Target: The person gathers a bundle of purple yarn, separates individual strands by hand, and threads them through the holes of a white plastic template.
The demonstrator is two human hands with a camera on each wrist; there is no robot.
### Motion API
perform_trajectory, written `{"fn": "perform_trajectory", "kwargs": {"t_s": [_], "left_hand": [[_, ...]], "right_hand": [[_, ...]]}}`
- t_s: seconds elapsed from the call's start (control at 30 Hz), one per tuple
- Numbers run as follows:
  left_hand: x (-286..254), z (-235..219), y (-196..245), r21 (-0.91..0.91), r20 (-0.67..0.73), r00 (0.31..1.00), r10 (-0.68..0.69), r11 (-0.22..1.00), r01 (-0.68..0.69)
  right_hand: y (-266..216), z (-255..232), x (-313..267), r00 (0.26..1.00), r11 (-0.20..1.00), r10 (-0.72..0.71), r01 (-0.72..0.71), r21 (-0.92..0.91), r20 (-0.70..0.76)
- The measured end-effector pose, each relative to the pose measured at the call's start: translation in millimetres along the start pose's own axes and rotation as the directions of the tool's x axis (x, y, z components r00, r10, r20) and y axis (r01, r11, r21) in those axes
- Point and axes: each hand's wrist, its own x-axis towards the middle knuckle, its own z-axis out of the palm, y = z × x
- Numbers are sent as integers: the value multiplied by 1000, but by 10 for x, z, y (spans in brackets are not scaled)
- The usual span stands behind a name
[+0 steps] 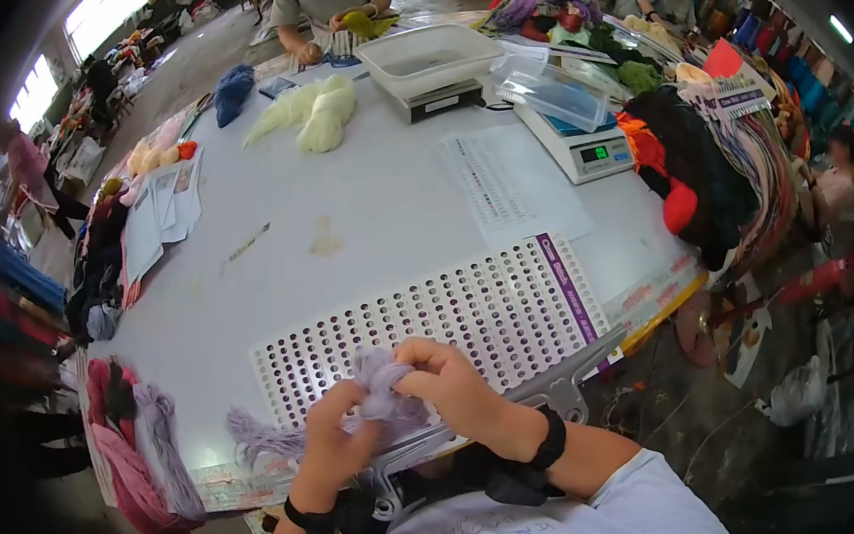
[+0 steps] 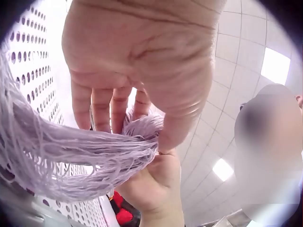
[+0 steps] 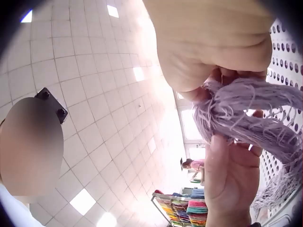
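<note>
A hank of pale lilac thread (image 1: 384, 383) is bunched between both hands over the near edge of the table. My left hand (image 1: 338, 437) grips it from the left, thumb on the near side and fingers behind, as the left wrist view shows. With curled fingers my right hand (image 1: 457, 387) holds the upper right of the bunch. In the right wrist view the lilac strands (image 3: 251, 113) double into a looped, knot-like end. A loose tail of the thread (image 1: 260, 436) trails left onto the table. Beneath the hands lies a white perforated board (image 1: 431, 317) with a purple strip.
A metal clamp bar (image 1: 518, 400) runs along the board's near edge. Pink and lilac hanks (image 1: 132, 471) hang at the table's left corner. Farther off are a digital scale (image 1: 594, 158), a plastic tub (image 1: 431, 58), cream yarn (image 1: 320, 115) and a printed sheet (image 1: 511, 185). Another person sits opposite.
</note>
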Motion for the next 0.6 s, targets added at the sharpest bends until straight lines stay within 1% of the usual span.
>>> {"fn": "perform_trajectory", "kwargs": {"t_s": [0.03, 0.07, 0.1, 0.13, 0.17, 0.2, 0.23, 0.27, 0.3, 0.33, 0.37, 0.4, 0.43, 0.47, 0.5, 0.53, 0.57, 0.6], "left_hand": [[-23, 4, -93, -289, -123, 971, -205, 943, 163], [-47, 5, -150, -567, -177, 888, -424, 781, 260], [-61, 10, -176, -569, -179, 886, -427, 780, 261], [-15, 8, -131, -823, -80, 891, -447, 533, 194], [32, 10, -77, -970, 16, 903, -430, 213, 119], [75, 40, -5, -973, 43, 841, -539, 169, 159], [55, -10, 5, -974, 37, 840, -541, 169, 152], [22, -81, -2, -944, 185, 835, -518, 142, 297], [-15, -162, -19, -891, 330, 807, -489, 121, 438], [-77, -264, -62, -892, 328, 809, -488, 120, 435], [-170, -385, -127, -820, 451, 828, -332, 211, 531], [-269, -493, -174, -737, 572, 801, -178, 317, 597], [-373, -593, -164, -742, 568, 804, -177, 313, 593], [-486, -710, -116, -727, 430, 818, -383, 390, 565], [-589, -838, -74, -695, 254, 790, -558, 463, 550], [-675, -981, -62, -699, 245, 790, -562, 462, 545], [-754, -1126, -54, -721, 246, 819, -518, 466, 512], [-820, -1241, -20, -742, 246, 846, -473, 469, 479]], "right_hand": [[-8, -4, -9, 986, 985, -158, 153, 85, 53], [-17, 2, -14, 945, 939, -315, 296, 178, 90], [-44, 34, -22, 946, 940, -312, 292, 176, 92], [-88, 84, -36, 907, 930, -356, 318, 185, 225], [-109, 128, -37, 849, 918, -393, 342, 198, 354], [-33, 111, 26, 809, 891, -446, 443, 101, 383], [-67, 117, 29, 808, 892, -443, 441, 100, 389], [-137, 93, 33, 871, 955, -297, 271, 121, 391], [-227, 73, 40, 908, 986, -143, 95, 140, 395], [-352, 72, 45, 939, 990, -137, 136, 26, 314], [-395, 50, 90, 940, 991, -135, 135, 23, 315], [-412, 25, 140, 957, 982, -189, 182, 50, 220], [-425, 10, 189, 963, 970, -238, 231, 70, 123], [-437, 12, 238, 955, 955, -287, 279, 102, 70], [-454, -10, 255, 956, 956, -284, 276, 99, 79], [-481, -57, 246, 959, 961, -207, 161, 225, 195], [-507, -58, 241, 938, 943, -140, 28, 332, 317], [-514, 9, 201, 958, 958, -29, -54, 280, 284]]}}
